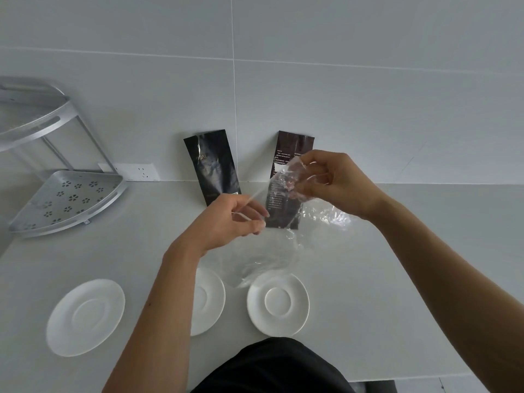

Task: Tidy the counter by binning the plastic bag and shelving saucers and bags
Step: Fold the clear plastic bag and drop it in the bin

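A clear plastic bag point(263, 259) hangs above the counter, held by both hands. My left hand point(232, 219) pinches one edge of it. My right hand point(331, 182) grips its bunched top, higher and further back. Two dark bags lean upright against the back wall: a black one point(211, 165) to the left and a brown one point(285, 205) partly behind the plastic. Three white saucers lie near the counter's front: the left saucer point(85, 317), the middle saucer point(209, 300) partly under my left forearm, and the right saucer point(278, 303).
A metal two-tier corner shelf point(65, 202) with a perforated lower tray stands at the back left on the white counter point(397, 279). A wall socket point(139, 172) sits just above the counter beside it. The counter's front edge runs below the saucers.
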